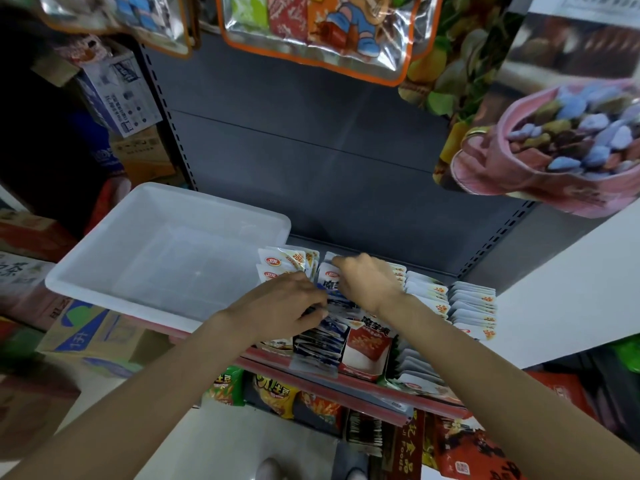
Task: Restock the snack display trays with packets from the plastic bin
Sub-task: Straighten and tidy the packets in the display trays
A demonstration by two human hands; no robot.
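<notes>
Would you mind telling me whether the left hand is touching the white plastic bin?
Apart. The head view shows the left hand on the blue-and-white packets, with shelf visible between it and the white plastic bin.

both bare forearms reached forward and inward from the lower corners, converging near the middle. the left hand (pixel 289 301) lay palm down, knuckles up, its fingers curled and pointing right. the right hand (pixel 367 282) sat just beyond and right of it, wrist bent, fingers curled down and to the left. the two hands were almost touching.
</notes>
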